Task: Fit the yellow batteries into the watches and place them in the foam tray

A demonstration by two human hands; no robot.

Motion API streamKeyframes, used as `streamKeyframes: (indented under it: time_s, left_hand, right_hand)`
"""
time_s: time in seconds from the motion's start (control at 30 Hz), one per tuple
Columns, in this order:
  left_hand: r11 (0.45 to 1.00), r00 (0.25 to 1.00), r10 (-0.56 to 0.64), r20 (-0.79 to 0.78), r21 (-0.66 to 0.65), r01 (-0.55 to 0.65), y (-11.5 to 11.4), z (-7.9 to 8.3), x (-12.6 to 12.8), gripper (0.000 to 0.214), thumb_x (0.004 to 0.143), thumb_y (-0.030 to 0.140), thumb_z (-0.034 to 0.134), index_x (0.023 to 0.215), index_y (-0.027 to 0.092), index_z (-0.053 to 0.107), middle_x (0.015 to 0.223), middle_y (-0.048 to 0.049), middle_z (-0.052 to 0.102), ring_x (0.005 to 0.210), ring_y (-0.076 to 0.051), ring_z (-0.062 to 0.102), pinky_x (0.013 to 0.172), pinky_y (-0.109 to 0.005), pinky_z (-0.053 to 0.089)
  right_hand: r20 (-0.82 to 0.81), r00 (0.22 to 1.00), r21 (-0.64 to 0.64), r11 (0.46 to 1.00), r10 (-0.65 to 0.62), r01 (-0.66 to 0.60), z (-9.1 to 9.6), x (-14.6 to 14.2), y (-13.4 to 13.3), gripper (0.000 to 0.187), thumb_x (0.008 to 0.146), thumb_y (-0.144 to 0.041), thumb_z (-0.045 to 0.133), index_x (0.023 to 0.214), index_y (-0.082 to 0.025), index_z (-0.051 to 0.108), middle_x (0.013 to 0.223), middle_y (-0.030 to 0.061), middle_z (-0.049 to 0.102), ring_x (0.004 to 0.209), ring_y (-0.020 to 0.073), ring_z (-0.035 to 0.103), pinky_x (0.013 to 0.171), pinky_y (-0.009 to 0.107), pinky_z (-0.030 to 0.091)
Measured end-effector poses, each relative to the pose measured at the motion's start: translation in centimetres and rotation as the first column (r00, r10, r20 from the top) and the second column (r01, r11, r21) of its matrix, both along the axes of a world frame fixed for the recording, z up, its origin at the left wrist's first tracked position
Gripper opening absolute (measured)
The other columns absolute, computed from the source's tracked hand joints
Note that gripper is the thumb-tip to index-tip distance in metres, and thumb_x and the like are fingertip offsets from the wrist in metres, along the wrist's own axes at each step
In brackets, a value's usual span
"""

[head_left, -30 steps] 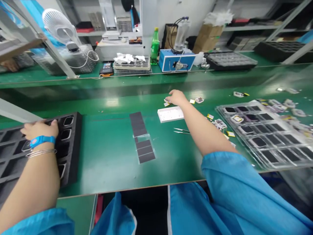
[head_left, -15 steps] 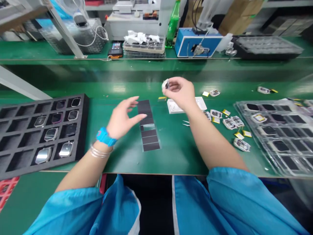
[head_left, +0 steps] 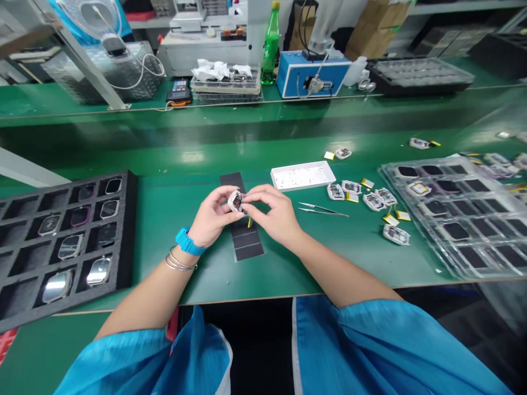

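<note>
My left hand (head_left: pixel 212 216) and my right hand (head_left: pixel 274 211) meet over the green bench, both pinching one small white watch case (head_left: pixel 236 201) with a dark inside. A yellow tab (head_left: pixel 249 221) hangs just below it. Under my hands lies a strip of dark rectangular pads (head_left: pixel 242 230) on clear film. Tweezers (head_left: pixel 323 210) lie to the right of my right hand. A white shallow tray (head_left: pixel 302 175) sits behind them. Several more small white cases (head_left: pixel 374 200) with yellow tabs are scattered further right.
A black foam tray (head_left: pixel 61 236) holding several watch faces sits at the left. A clear plastic blister tray (head_left: pixel 461 211) with dark parts lies at the right. Beyond a raised shelf stand a blue box device (head_left: pixel 313 77), a green bottle (head_left: pixel 270 44), a fan (head_left: pixel 96 19) and other trays.
My right hand brought the small case from the far side of the bench toward me. My left hand left the black foam tray and closed on the case too.
</note>
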State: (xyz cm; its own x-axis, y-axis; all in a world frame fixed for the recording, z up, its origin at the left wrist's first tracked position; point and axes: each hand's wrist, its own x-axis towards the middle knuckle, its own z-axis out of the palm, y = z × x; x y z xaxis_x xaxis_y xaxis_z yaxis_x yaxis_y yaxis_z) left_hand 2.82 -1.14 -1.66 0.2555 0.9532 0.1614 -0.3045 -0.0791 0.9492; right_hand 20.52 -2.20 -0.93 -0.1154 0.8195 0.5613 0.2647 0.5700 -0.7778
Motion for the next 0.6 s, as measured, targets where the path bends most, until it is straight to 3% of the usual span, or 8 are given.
streamKeyframes:
  time_s: [0.07, 0.17, 0.43, 0.6]
  left_hand:
    - [0.999, 1.000, -0.012, -0.022, 0.041, 0.013, -0.06, 0.12, 0.01, 0.053, 0.059, 0.022, 0.093, 0.103, 0.023, 0.065, 0.098, -0.0016, 0.072, 0.089, -0.013, 0.070, 0.081, -0.024, 0.059]
    - [0.996, 0.999, 0.009, -0.033, 0.094, -0.006, -0.23, 0.40, -0.06, 0.051, 0.059, 0.023, 0.093, 0.100, 0.023, 0.061, 0.100, -0.0021, 0.072, 0.091, -0.014, 0.070, 0.082, -0.025, 0.059]
    - [0.981, 0.994, 0.088, -0.061, 0.179, -0.076, -0.45, 0.20, -0.12, 0.055, 0.058, 0.024, 0.094, 0.099, 0.023, 0.057, 0.101, -0.0023, 0.071, 0.096, -0.016, 0.070, 0.081, -0.026, 0.059]
    - [0.969, 0.988, 0.120, -0.094, 0.225, -0.097, -0.57, 0.33, -0.06, 0.055, 0.058, 0.025, 0.094, 0.098, 0.022, 0.056, 0.101, -0.0017, 0.070, 0.095, -0.015, 0.070, 0.080, -0.026, 0.059]
  right_hand:
    - [0.116, 0.991, 0.134, 0.990, -0.067, 0.052, 0.04, -0.10, -0.45, 0.005, 0.087, -0.025, 0.068, 0.088, -0.024, 0.073, 0.094, 0.0053, 0.072, 0.092, 0.0198, 0.068, 0.086, 0.038, 0.058]
    - [0.194, 0.976, 0.216, 0.975, -0.097, 0.054, 0.11, -0.22, -0.95, 0.010, 0.088, -0.025, 0.066, 0.095, -0.024, 0.074, 0.098, 0.0061, 0.074, 0.092, 0.0202, 0.069, 0.084, 0.037, 0.058]
    - [0.154, 0.983, 0.265, 0.962, -0.102, 0.059, 0.10, -0.44, -1.06, 0.014, 0.090, -0.019, 0.061, 0.089, -0.022, 0.074, 0.098, 0.0065, 0.076, 0.092, 0.0178, 0.072, 0.085, 0.033, 0.060]
    - [0.180, 0.980, 0.246, 0.969, -0.081, 0.035, -0.02, -0.40, -0.91, 0.011, 0.089, -0.023, 0.064, 0.089, -0.025, 0.075, 0.102, 0.0049, 0.077, 0.096, 0.0193, 0.073, 0.092, 0.037, 0.061]
